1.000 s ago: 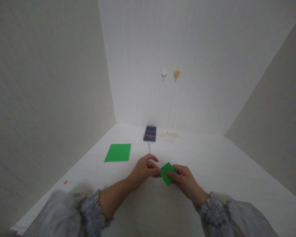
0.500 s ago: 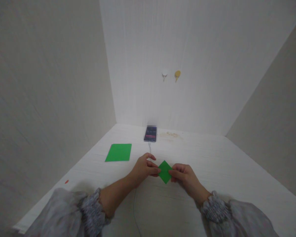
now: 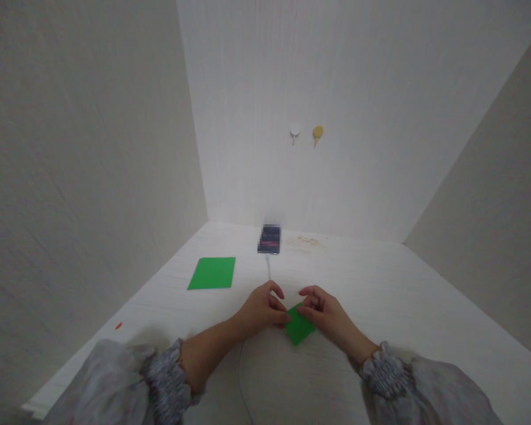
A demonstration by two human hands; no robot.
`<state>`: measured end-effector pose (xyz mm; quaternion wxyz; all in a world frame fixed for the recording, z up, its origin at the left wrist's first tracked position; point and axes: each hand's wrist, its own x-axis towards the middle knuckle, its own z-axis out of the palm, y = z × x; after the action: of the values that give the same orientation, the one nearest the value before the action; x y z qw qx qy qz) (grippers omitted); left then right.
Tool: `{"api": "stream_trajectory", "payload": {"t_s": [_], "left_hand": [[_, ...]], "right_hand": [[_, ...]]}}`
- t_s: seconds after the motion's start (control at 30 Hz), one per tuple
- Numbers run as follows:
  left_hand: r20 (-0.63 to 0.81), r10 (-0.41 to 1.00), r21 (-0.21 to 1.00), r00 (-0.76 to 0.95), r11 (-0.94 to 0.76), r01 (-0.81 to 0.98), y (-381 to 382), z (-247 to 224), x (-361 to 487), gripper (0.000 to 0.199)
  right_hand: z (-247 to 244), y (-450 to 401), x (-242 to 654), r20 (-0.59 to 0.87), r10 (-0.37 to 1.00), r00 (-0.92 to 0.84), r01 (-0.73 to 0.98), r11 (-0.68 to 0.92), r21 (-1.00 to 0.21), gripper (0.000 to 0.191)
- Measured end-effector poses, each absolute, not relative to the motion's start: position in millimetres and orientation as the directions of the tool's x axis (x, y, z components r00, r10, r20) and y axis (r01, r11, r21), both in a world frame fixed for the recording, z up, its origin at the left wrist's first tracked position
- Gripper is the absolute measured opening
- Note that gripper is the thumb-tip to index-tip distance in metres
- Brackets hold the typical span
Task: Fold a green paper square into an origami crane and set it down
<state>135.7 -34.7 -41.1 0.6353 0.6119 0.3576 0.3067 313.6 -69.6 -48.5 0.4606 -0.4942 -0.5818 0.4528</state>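
Wore long, loose sleeves in a pale, soft grey, with the left sleeve (image 3: 101,381) and the right sleeve (image 3: 451,389) matching in colour and cut. Puffed out full and rounded over the forearms, with creases and a faint, blurred mottling in the cloth. Drew in sharply at the left cuff (image 3: 168,375) and the right cuff (image 3: 387,372), both tightly gathered, crinkled and a slightly darker, bluish grey. Finished in small, wavy frills short of the wrists, leaving the left hand (image 3: 262,310) and right hand (image 3: 325,310) bare
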Motion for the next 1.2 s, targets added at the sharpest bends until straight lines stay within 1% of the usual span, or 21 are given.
{"api": "stream_trajectory", "payload": {"t_s": [0.1,0.17,0.23,0.27,0.3,0.33,0.4,0.47,0.57,0.67,0.73,0.8,0.87,0.97,1.07,1.2], "left_hand": [[-0.03,0.823,0.986,0.567,-0.07,0.154,-36,-43,136,0.033],[0.055,0.825,0.927,0.563,-0.252,0.279,-38,-39,134,0.025],[0.155,0.779,0.763,0.608,-0.485,0.427,-42,-33,132,0.012],[0.218,0.73,0.664,0.648,-0.598,0.45,-44,-30,131,0.007],[0.272,0.665,0.567,0.695,-0.695,0.442,-47,-27,130,0.008],[0.293,0.6,0.486,0.745,-0.764,0.424,-49,-25,129,0.011],[0.286,0.489,0.381,0.824,-0.847,0.37,-53,-23,128,0.018],[0.269,0.436,0.312,0.859,-0.883,0.35,-55,-22,128,0.02],[0.259,0.444,0.238,0.858,-0.89,0.388,-56,-22,126,0.02],[0.259,0.48,0.203,0.838,-0.875,0.439,-57,-22,125,0.022],[0.26,0.495,0.187,0.829,-0.868,0.46,-58,-22,124,0.023],[0.261,0.498,0.17,0.827,-0.867,0.468,-58,-22,123,0.023],[0.256,0.491,0.156,0.833,-0.871,0.465,-58,-22,122,0.022],[0.247,0.494,0.156,0.834,-0.87,0.468,-58,-22,122,0.021],[0.247,0.497,0.16,0.832,-0.867,0.471,-58,-23,123,0.023],[0.243,0.47,0.133,0.849,-0.883,0.451,-57,-24,123,0.025]], "right_hand": [[-52,-72,310,0.113,0.986,-0.125,0.275,0.144,-0.951,0.028],[-52,-74,310,0.144,0.982,-0.119,0.338,0.176,-0.925,0.025],[-51,-74,311,0.171,0.978,-0.117,0.398,0.204,-0.895,0.023],[-51,-75,311,0.183,0.976,-0.12,0.43,0.217,-0.876,0.022],[-51,-75,311,0.193,0.974,-0.122,0.468,0.228,-0.854,0.022],[-51,-75,312,0.202,0.972,-0.121,0.513,0.236,-0.825,0.022],[-51,-75,312,0.238,0.964,-0.116,0.621,0.258,-0.74,0.023],[-50,-77,313,0.307,0.943,-0.133,0.722,0.304,-0.621,0.023],[-44,-83,315,0.381,0.882,-0.278,0.789,0.436,-0.433,0.02],[-36,-91,317,0.365,0.807,-0.464,0.759,0.575,-0.306,0.021],[-30,-95,320,0.316,0.787,-0.53,0.752,0.609,-0.252,0.021],[-24,-99,326,0.268,0.746,-0.61,0.72,0.663,-0.205,0.025],[-18,-102,334,0.241,0.722,-0.648,0.702,0.689,-0.178,0.029],[-11,-107,347,0.213,0.709,-0.672,0.691,0.704,-0.163,0.029],[-11,-112,352,0.239,0.713,-0.66,0.683,0.701,-0.205,0.026],[-21,-108,344,0.317,0.72,-0.617,0.67,0.692,-0.269,0.018]]}}
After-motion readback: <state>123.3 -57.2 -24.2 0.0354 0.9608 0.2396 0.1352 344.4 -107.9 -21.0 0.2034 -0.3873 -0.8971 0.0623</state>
